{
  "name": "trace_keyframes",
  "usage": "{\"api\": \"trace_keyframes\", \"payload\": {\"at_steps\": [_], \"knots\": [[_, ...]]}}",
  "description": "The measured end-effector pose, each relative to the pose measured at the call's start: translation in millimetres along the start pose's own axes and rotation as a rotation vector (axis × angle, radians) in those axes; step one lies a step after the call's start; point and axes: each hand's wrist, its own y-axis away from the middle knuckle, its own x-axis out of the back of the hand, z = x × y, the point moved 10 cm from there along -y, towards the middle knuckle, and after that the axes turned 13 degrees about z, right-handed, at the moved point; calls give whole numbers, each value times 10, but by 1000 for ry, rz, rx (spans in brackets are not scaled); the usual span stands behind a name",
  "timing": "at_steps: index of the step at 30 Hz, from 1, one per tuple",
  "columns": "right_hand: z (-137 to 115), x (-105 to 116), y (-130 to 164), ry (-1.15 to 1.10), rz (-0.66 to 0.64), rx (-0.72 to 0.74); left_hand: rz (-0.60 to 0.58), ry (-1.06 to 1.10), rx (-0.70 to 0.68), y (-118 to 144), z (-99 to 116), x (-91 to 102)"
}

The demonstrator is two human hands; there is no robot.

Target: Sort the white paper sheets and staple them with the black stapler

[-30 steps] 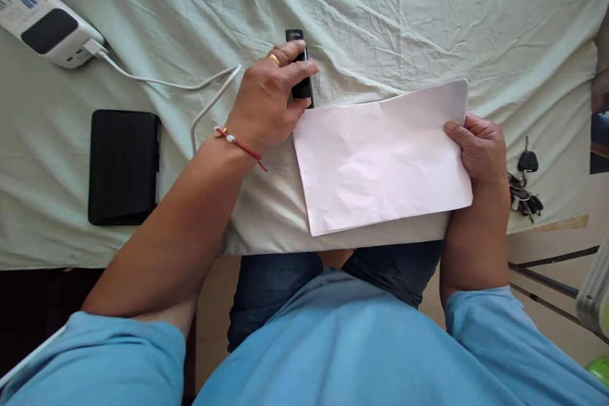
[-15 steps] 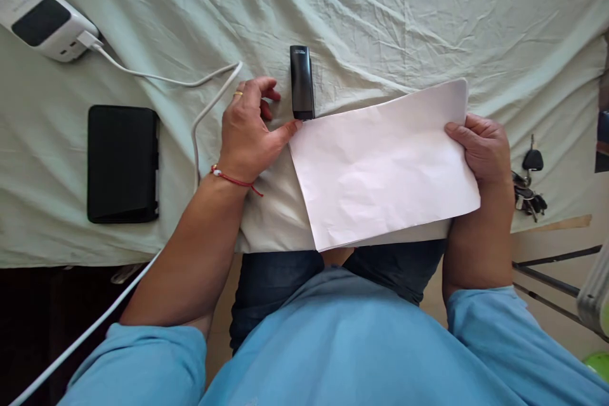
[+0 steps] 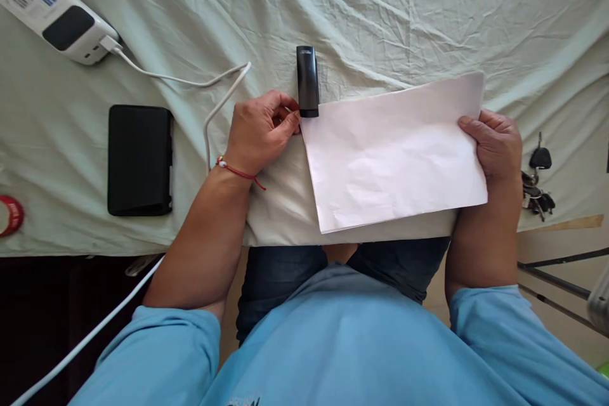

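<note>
A black stapler [image 3: 307,79] lies lengthwise on the cloth, its near end over the top left corner of some white sheets of paper [image 3: 397,155]. At that corner my left hand [image 3: 261,127] is closed, thumb and forefinger pinched at the paper's edge and right against the stapler. How much of the corner is between those fingertips is partly hidden. My right hand [image 3: 497,143] grips the right edge of the sheets, thumb on top and fingers underneath. The paper slants slightly, its right side farther up, and lies near the table's front edge.
A white power strip-like block [image 3: 71,19] with a plugged-in white cable [image 3: 190,84] is at the upper left. The cable passes behind my left arm. A black tablet-like case [image 3: 139,160] and a red roll [image 3: 10,216] lie left; keys [image 3: 537,187] lie right.
My left fingers have closed into a pinch beside the stapler. The stapler's near end now overlaps the paper corner. The whole view has shifted slightly right; my right hand keeps its grip.
</note>
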Motion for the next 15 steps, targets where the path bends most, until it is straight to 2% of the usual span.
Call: {"api": "trace_keyframes", "payload": {"at_steps": [7, 15], "knots": [[-150, -22, 57, -37, -13, 95, 36, -112, -62, -56, 57, 15], [-187, -43, 44, -97, -20, 143, 26, -141, -52, -45, 12, -26]]}}
